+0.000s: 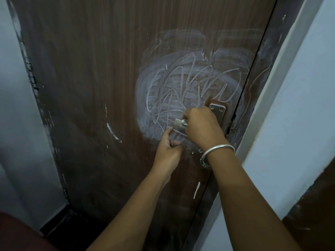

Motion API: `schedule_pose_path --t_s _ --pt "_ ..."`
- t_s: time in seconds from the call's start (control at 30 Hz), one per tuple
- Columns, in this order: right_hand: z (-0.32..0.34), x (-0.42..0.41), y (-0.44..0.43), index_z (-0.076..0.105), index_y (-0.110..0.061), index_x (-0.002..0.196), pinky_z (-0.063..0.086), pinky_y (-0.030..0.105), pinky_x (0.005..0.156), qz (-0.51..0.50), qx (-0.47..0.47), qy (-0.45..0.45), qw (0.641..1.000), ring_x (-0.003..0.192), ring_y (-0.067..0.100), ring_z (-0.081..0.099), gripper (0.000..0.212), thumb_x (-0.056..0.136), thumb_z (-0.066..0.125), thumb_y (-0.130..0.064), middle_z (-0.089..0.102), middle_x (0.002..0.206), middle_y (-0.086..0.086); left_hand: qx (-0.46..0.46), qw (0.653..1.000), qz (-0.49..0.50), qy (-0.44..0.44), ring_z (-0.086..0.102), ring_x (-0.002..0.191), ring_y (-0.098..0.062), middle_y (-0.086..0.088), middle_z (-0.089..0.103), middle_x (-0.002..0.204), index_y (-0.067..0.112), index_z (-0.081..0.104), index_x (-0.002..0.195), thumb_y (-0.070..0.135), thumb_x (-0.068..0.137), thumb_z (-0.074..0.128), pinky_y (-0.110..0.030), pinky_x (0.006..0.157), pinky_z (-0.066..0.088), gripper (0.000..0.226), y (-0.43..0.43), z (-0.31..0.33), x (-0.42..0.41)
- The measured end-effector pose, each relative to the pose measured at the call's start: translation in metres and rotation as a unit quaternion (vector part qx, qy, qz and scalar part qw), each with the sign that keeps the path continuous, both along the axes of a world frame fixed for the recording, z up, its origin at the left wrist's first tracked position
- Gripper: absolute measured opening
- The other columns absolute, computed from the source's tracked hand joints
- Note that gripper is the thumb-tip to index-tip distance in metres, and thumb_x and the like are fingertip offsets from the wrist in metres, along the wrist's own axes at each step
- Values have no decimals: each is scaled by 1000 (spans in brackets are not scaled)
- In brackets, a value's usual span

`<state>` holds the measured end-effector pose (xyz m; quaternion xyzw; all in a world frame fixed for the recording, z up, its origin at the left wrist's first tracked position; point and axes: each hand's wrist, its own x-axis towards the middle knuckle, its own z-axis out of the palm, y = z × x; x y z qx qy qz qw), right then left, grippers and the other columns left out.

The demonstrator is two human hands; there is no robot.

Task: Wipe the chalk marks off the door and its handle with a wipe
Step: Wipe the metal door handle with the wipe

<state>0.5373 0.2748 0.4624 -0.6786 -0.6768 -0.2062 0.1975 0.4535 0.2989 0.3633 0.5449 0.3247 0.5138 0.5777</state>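
Two hands meet at the metal door handle [178,122] on our brown door [90,87]. Our right hand [201,125], a bangle [217,151] on its wrist, grips a white wipe [184,121] against the handle. Our left hand [167,151] sits just below, fingers loosely curled, holding nothing. Chalk scribbles [181,84] cover the door above.

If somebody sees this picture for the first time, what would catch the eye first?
The big white chalk scribble and its smeared halo, right of the middle of the brown door. Just below it, the right grip holds the door handle, with a silver bangle on that wrist.
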Motion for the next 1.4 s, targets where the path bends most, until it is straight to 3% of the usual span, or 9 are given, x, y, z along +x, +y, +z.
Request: schedule_pose_path --t_s 0.23,0.43,0.73,0.83,1.0,1.13,1.27,1.33,1.4 --pt "5 13 -1 71 -19 91 52 31 80 -5 -40 89 995 90 28 64 21 82 59 -5 70 93 13 5 1000 14 14 55 65 0 4 56 82 29 33 140 2 85 55 -17 60 44 65 2 -3 -12" --pt "8 3 9 72 -17 90 52 33 80 1 -34 82 996 89 29 64 21 81 59 -4 70 92 14 -2 1000 17 8 60 69 -2 6 59 80 29 34 139 8 83 61 -24 69 45 66 7 -2 -20" --pt "10 -23 34 69 -11 95 48 30 73 25 -53 37 998 91 28 63 16 84 59 -8 68 93 12 -1 1000 11 5 56 62 -5 8 55 68 29 33 139 5 84 57 -22 57 43 65 8 -1 -20" --pt "14 -11 29 71 -15 89 51 28 78 42 -69 105 991 88 24 65 14 84 59 -8 70 92 10 9 1000 24 11 55 61 1 5 54 76 31 35 138 3 84 56 -17 59 42 64 7 4 -25" --pt "11 12 15 72 -17 85 45 23 71 13 -45 138 989 84 23 65 17 83 60 -5 72 89 11 15 999 33 20 55 78 -5 3 53 87 34 36 138 6 86 57 -20 65 41 62 4 7 -29" --pt "9 19 8 70 -23 82 48 24 69 23 -42 177 983 80 20 64 21 84 58 -5 71 86 9 20 999 38 8 54 74 -3 6 54 84 35 39 135 7 86 57 -18 63 44 59 1 4 -29" --pt "-13 1 -7 59 -28 77 43 8 55 97 79 322 938 64 -5 59 18 81 65 -12 64 72 -11 32 994 75 -79 56 67 -9 2 58 76 32 48 121 16 90 54 -18 55 48 35 -1 3 -27" --pt "-32 -14 -12 57 -27 75 52 18 62 131 109 362 917 64 -2 60 19 79 68 -12 62 69 -12 28 987 77 -139 60 64 -12 1 65 72 25 52 108 16 92 52 -22 53 49 18 -3 6 -23" --pt "-53 -27 -11 59 -25 77 55 34 67 139 121 373 909 68 6 63 20 79 64 -7 64 73 -8 36 985 90 -140 63 63 -12 -2 67 73 19 54 94 14 92 54 -23 53 51 5 -3 7 -20"
